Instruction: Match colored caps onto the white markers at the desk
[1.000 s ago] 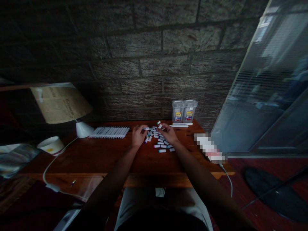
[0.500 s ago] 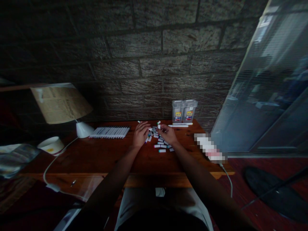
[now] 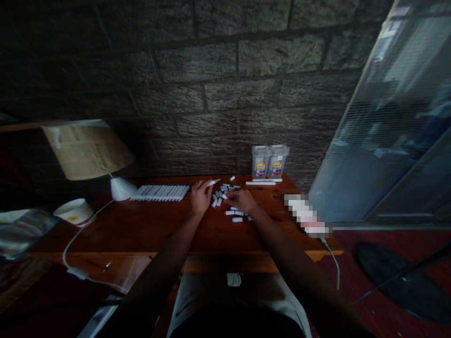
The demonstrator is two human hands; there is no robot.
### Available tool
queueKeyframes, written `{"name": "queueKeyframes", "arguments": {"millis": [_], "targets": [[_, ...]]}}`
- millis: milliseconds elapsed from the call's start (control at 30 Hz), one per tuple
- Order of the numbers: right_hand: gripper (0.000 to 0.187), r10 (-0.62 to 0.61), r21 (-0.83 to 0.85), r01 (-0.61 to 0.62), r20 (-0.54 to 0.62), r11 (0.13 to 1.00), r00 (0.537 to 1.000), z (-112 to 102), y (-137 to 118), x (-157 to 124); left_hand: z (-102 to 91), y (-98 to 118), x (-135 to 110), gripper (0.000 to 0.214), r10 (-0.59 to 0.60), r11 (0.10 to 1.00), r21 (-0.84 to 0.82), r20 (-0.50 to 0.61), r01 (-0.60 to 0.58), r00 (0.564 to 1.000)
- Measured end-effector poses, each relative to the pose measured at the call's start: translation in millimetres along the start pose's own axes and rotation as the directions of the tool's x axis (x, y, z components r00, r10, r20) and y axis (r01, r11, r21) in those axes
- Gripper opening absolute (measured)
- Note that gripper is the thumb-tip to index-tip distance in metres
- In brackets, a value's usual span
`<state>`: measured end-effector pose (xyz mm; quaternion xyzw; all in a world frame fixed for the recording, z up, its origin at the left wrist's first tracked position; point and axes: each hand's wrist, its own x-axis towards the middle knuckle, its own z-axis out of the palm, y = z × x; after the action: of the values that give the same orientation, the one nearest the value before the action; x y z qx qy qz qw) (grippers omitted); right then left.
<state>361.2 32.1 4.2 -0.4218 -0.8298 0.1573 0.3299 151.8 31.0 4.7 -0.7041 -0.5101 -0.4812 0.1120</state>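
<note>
My left hand [image 3: 201, 197] is closed round a white marker [image 3: 213, 182], its bare tip pointing up and to the right. Above the heap, my right hand [image 3: 243, 200] pinches a white marker cap [image 3: 225, 196] between thumb and fingers. Loose marker caps [image 3: 237, 219] with coloured ends lie scattered on the table around and below my right hand, which covers part of them. One green-ended cap [image 3: 231, 178] lies apart, behind the others. Left of my left hand, a row of white markers [image 3: 161, 193] lies side by side.
Two clear plastic cases [image 3: 269, 162] stand at the back right, with two white markers [image 3: 260, 183] lying in front. To the left are a lamp [image 3: 121, 189] and a paper cup [image 3: 74, 212]. A blurred white object [image 3: 306, 216] with a cable lies at the right edge.
My right hand has moved down and left over the heap of caps. My left hand has shifted slightly left, and the marker in it now shows its bare tip.
</note>
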Motion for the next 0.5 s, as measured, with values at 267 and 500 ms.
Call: {"name": "queueKeyframes", "arguments": {"millis": [267, 500], "targets": [[0.011, 0.045, -0.083, -0.041, 0.040, 0.996, 0.998, 0.3, 0.9, 0.5, 6.8, -5.3, -1.7, 0.030, -0.036, 0.998, -0.056, -0.037, 0.034, 0.999], [0.020, 0.177, -0.104, -0.180, -0.043, 0.978, 0.983, -8.1, -6.4, 0.0, 8.5, -6.0, -1.2, 0.035, -0.029, 0.997, -0.069, -0.102, 0.022, 0.994]]}}
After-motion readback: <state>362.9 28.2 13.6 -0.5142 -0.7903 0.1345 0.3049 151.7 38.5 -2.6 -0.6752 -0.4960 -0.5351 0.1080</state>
